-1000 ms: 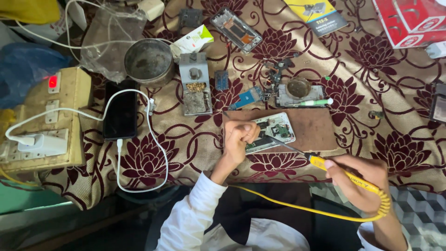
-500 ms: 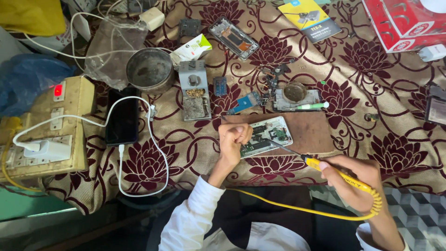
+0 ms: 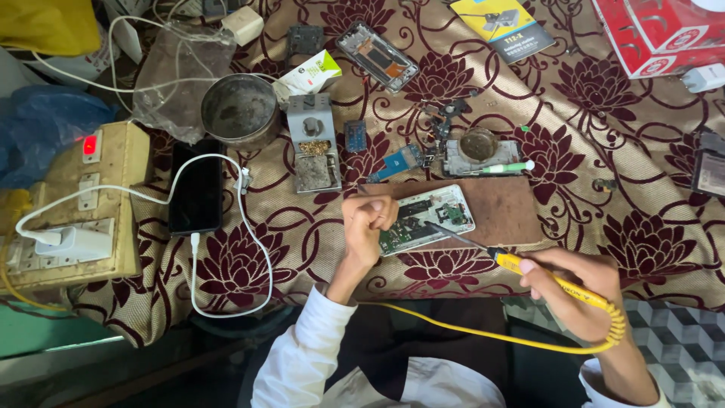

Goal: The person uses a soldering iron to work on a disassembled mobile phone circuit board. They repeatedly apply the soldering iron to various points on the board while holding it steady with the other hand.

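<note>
An opened phone (image 3: pixel 429 217) with its circuit board showing lies on a brown wooden board (image 3: pixel 513 215). My left hand (image 3: pixel 368 223) is closed at the phone's left end and pins it down; a thin wire seems to stick up from the fingers. My right hand (image 3: pixel 581 291) grips a yellow soldering iron (image 3: pixel 521 264) with a coiled yellow cord. The iron's metal tip (image 3: pixel 438 228) rests on the phone's board.
A floral cloth (image 3: pixel 657 227) covers the table. A metal bowl (image 3: pixel 240 110), soldering stand (image 3: pixel 312 143), black phone (image 3: pixel 195 187) on a white cable, and power strip (image 3: pixel 72 204) lie left. Another open phone (image 3: pixel 377 57), red box (image 3: pixel 657 34) and a small tin (image 3: pixel 480 147) lie behind.
The soldering iron tip has moved in from the phone's lower right edge onto its board. My left hand stays on the phone. The view has shifted slightly.
</note>
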